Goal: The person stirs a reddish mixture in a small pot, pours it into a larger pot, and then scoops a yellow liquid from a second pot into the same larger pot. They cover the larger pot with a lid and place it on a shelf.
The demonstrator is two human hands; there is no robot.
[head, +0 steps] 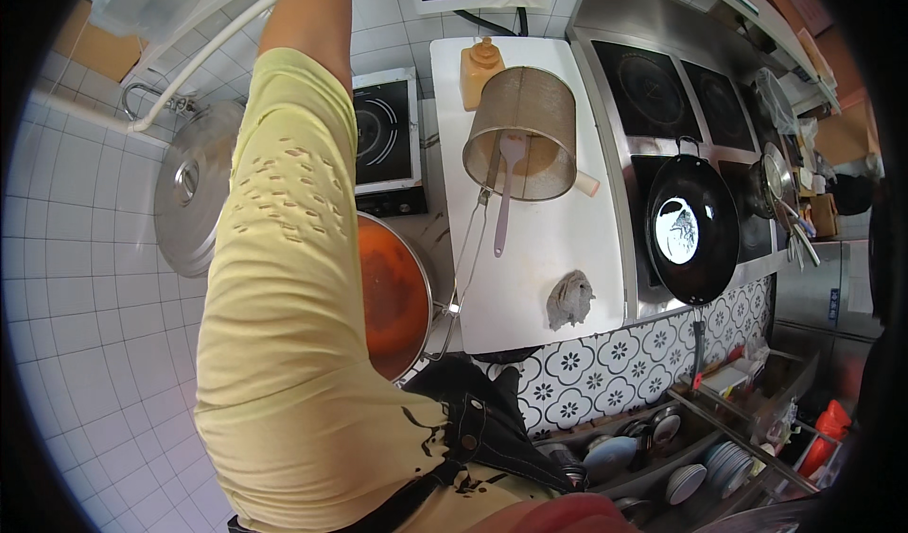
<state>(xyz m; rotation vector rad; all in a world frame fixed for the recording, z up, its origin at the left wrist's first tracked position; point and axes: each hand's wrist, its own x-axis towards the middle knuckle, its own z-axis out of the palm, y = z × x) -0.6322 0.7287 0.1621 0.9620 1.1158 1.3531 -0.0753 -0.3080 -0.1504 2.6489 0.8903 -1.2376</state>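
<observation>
Both my hands are out of view; one yellow-sleeved arm (284, 263) reaches up past the top edge. Before me, a large pot of orange-red liquid (390, 292) is partly hidden behind that sleeve. To its right, a cylindrical mesh strainer (525, 100) rests on a white tabletop (504, 306), its long wire handle reaching towards the pot rim. A silicone spatula (503, 214) leans inside the strainer mouth. Behind stands an orange-brown plastic bottle (477, 75). A pale cylindrical piece (587, 184) pokes out beside the strainer. Nearer me lies a crumpled grey cloth (569, 300).
A black wok (720, 221) sits on the steel multi-plate cooktop (642, 93) at right. A portable induction cooker (383, 128) stands beyond the pot. A large metal lid (177, 214) leans against the tiled wall. Bowls (727, 468) fill a sink area at lower right.
</observation>
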